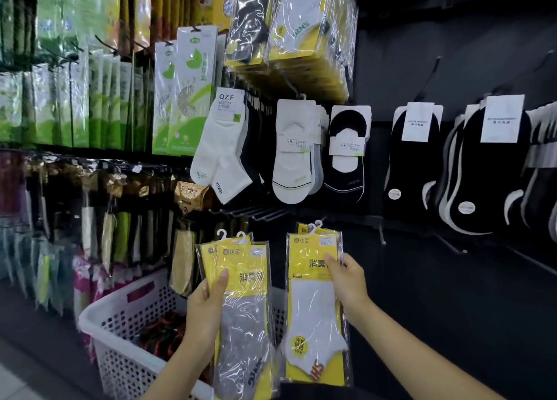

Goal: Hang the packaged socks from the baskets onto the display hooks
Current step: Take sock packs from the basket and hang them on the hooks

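Both forearms reach up from the bottom edge, each hand gripping yellow-carded sock packs in front of a dark display wall. The left hand [208, 303] grasps the grey-sock packs [244, 324], thumb pressed on the front card and fingers curled behind; 2 white plastic hangers show at their top. The right hand [349, 282] grasps the white-sock packs [313, 309] by their right edge, thumb across the front, and 2 white hangers show there as well.

Both bundles are held upright, near each other but apart. The grey ones are directly above the right end of the white basket [120, 300], the white ones just to the right of it. Inside the basket lie dark and reddish items, too blurred to make out.

Above the basket and just above the held packs, bare display hooks [265, 211] stick out from the wall. Higher above the basket hang white ankle socks [220, 146], and further right of these white no-show socks [294, 155] and black no-show socks [346, 158]. Far above the basket, more yellow packs [289, 23] hang in a thick row.
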A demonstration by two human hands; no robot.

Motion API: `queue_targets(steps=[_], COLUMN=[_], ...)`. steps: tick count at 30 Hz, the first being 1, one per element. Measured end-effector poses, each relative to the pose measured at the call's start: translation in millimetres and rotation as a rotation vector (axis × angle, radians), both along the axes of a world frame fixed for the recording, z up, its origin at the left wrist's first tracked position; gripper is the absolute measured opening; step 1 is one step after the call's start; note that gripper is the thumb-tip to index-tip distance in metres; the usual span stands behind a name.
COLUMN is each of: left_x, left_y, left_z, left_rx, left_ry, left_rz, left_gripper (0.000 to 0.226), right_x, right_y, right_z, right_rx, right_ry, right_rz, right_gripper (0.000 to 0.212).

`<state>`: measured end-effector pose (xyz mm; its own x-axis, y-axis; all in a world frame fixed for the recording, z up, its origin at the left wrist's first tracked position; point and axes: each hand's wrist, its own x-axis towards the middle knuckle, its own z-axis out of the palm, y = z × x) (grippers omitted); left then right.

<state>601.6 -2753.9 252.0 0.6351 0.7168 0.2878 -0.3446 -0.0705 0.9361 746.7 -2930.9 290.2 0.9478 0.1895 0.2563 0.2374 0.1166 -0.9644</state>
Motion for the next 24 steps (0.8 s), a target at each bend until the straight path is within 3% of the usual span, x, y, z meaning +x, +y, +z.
queue_targets(steps=[3, 6, 13, 18, 20, 24], left_x=[3, 6, 12, 13, 13, 15], left_y=[2, 4, -5, -18, -26, -46], left_z=[-6, -12, -16, -12, -9, -2], left_rx=[-0.009, -0.027, -0.060, -0.135, -0.142, -0.149], left_ry=[0.026, 0.027, 0.030, 0.015, 0.009, 0.008], left_rz=[0.042, 0.036, -0.006, -0.057, -0.072, -0.126], left_gripper=[0.029, 0.052, 0.017, 0.024, 0.025, 0.021], right_x=[16, 32, 53, 43, 29, -17], right_y=[9, 14, 14, -4, -11, -22], right_z=[-9, -18, -31, -36, -34, -19], right_rx=[-0.001, 0.019, 0.002, -0.006, 0.009, -0.029], right_ry=[0.046, 0.131, 0.267, 0.285, 0.259, 0.186], right_rz=[-0.053, -0.105, -0.255, -0.333, -0.246, 0.135], right_gripper=[0.024, 0.028, 0.029, 0.028, 0.032, 0.027])
